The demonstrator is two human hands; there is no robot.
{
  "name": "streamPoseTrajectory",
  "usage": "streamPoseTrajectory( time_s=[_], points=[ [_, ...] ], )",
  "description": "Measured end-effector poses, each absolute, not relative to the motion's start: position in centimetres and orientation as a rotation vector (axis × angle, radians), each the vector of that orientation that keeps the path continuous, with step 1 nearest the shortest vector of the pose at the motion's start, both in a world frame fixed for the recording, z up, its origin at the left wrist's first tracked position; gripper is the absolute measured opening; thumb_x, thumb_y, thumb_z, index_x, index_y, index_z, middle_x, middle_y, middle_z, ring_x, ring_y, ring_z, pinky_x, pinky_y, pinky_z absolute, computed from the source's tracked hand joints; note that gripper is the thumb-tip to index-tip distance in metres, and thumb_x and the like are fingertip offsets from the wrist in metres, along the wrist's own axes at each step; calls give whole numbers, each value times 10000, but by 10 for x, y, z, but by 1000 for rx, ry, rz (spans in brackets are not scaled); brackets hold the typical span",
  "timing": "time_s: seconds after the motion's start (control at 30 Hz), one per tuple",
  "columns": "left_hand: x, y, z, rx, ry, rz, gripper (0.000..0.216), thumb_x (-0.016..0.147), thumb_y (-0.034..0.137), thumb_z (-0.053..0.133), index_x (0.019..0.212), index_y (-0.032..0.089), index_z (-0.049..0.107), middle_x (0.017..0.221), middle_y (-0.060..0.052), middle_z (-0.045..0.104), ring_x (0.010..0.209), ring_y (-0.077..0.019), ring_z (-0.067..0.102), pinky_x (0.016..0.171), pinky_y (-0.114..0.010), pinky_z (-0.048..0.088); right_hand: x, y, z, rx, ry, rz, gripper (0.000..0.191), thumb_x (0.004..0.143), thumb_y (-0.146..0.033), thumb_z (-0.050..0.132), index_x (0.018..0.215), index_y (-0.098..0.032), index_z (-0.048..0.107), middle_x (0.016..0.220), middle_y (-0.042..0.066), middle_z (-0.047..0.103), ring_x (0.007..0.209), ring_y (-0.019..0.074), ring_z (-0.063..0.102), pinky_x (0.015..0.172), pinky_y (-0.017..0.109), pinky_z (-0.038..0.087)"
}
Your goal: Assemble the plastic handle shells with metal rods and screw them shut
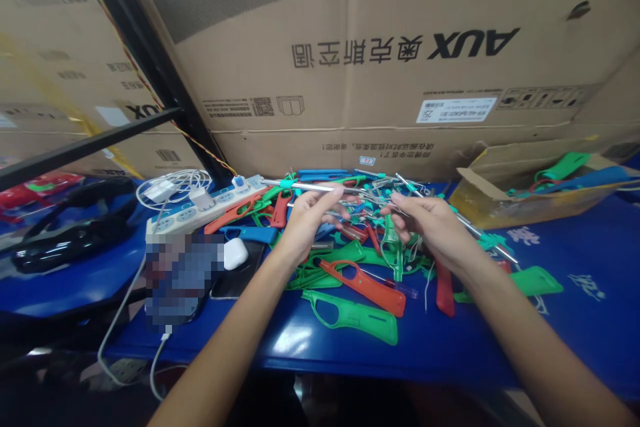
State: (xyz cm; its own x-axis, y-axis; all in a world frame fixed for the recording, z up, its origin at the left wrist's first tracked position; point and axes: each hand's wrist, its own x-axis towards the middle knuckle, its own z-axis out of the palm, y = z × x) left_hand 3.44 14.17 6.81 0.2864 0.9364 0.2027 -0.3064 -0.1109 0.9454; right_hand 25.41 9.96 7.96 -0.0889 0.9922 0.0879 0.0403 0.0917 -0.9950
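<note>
A blue table (575, 320) stands against stacked cardboard boxes (380, 47). On it lies a heap of green, orange and blue plastic handles (350, 273) mixed with metal rods. The left hand (307, 217) is raised over the heap, its fingers pinched around a thin metal rod (300, 185) that points left. The right hand (430, 227) is just beside it, fingers curled on small parts; what exactly it grips cannot be told. A power strip (200, 210) lies left, an open carton (530, 197) right.

The big carton (400, 67) bore "AUX", upside down, with Chinese characters; its white label (456, 109) read "25".
</note>
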Motion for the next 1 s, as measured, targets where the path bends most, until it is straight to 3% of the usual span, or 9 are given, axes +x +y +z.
streamPoseTrajectory(
  time_s=[0.17,0.37,0.73,1.0],
  points=[
    [35,141,68,1222,689,1204,306,828,441,783,960,167,746,976,-107,780,691,-150,687,524,-226,532,255,100,79,-1121,-1321,1208,484,840,-606,750,664,-164,663,613,-6,564,473,85,492,482,248,407],
    [36,140,70,1182,691,1237,281,807,407,810,947,172,743,855,-53,727,697,-151,688,503,-214,537,256,101,77,-1092,-1308,1233,424,866,-575,735,790,-158,713,642,-20,559,484,80,499,472,238,387],
    [36,140,71,1161,657,1225,246,788,366,803,910,157,761,832,-59,727,686,-147,674,494,-210,524,256,102,75,-1050,-1289,1232,322,877,-504,743,945,-190,720,679,-36,552,497,83,508,459,235,383],
    [36,141,71,1176,649,1236,233,795,358,773,891,148,743,1052,-107,763,676,-130,667,486,-211,516,256,103,72,-1043,-1304,1218,322,893,-485,737,1038,-199,764,682,-40,505,499,80,490,469,244,382]
  ],
)
